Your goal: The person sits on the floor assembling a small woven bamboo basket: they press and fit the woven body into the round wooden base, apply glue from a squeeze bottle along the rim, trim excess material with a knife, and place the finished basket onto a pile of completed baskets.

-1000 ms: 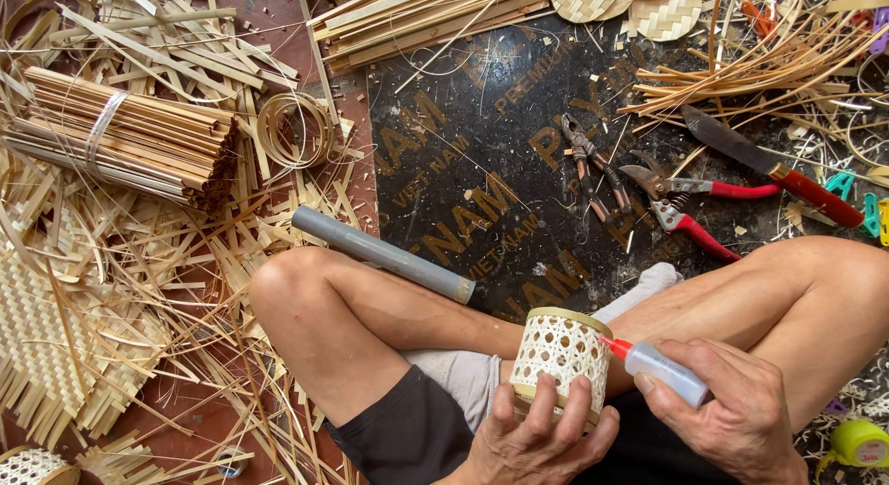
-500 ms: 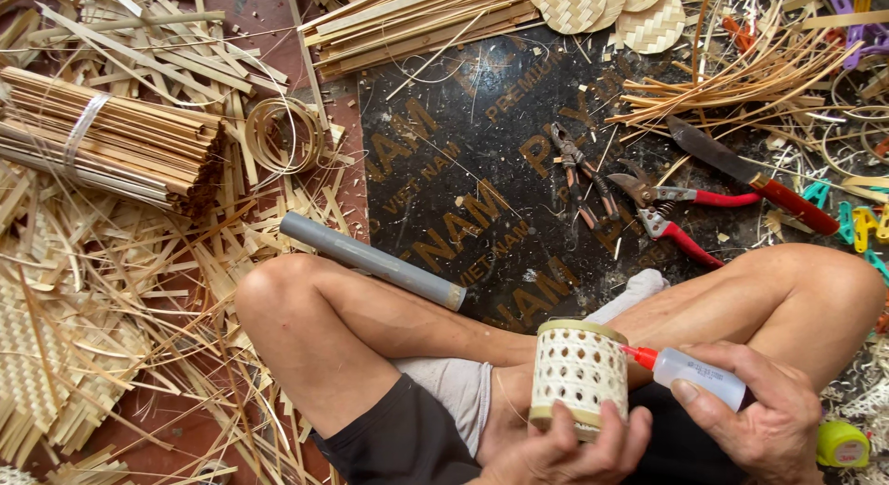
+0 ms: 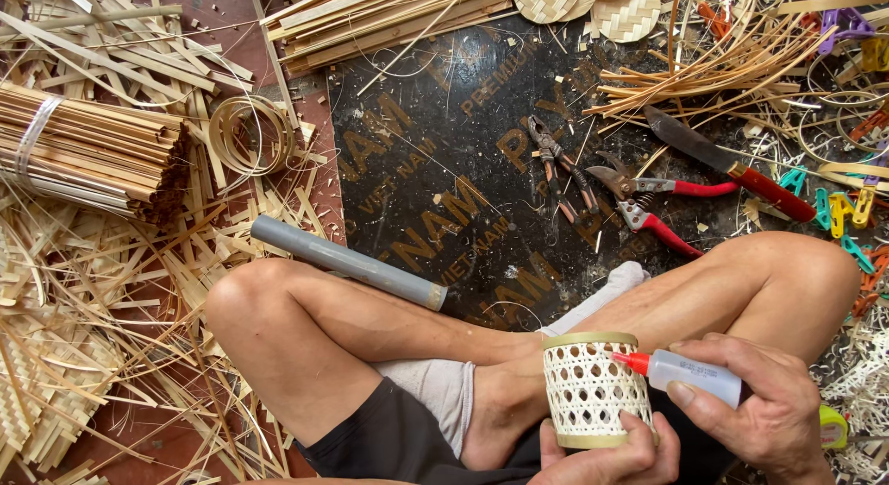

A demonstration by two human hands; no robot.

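Bamboo strips and shavings litter the floor (image 3: pixel 306 161) around a dark printed board (image 3: pixel 444 170), seen from the head camera looking down at a seated person's crossed bare legs. A tied bundle of bamboo slats (image 3: pixel 83 156) lies at the left, a coil of thin strip (image 3: pixel 252 133) just beside it, and a grey pipe (image 3: pixel 347 261) rests against the left knee. On the board lie pliers (image 3: pixel 558 165), red-handled pruning shears (image 3: pixel 644 202) and a red-handled knife (image 3: pixel 727 165); woven discs (image 3: pixel 593 3) sit at the top edge.

Low in the view, the left hand (image 3: pixel 607 459) curls its fingers around the base of a small woven cylinder (image 3: pixel 594 390), holding it upright above the ankles. The right hand (image 3: pixel 755 415) grips a small glue bottle (image 3: pixel 690 374), its red nozzle touching the cylinder's upper rim on the right side.
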